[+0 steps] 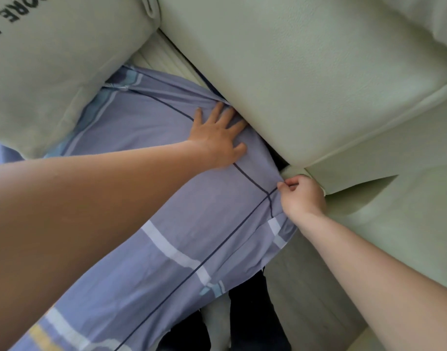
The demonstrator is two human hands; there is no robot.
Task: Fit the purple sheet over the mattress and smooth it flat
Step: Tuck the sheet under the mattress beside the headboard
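Bedding: one purple checked fabric sheet (199,211)
Cushion: one pale green pillow (52,72), black print "ORE"
Hands: two; left hand (217,133) flat, spread; right hand (303,196) pinching sheet

the bed (164,59) shows bare only as a pale ribbed strip beyond the left grip (214,138), beside the padded headboard (293,72). the purple sheet (146,198), with dark lines and white bands, lies over it, flat under the left grip and gathered at the corner the right grip (303,196) pinches. a pale pillow (52,79) with black lettering rests on the sheet, left of the left grip.
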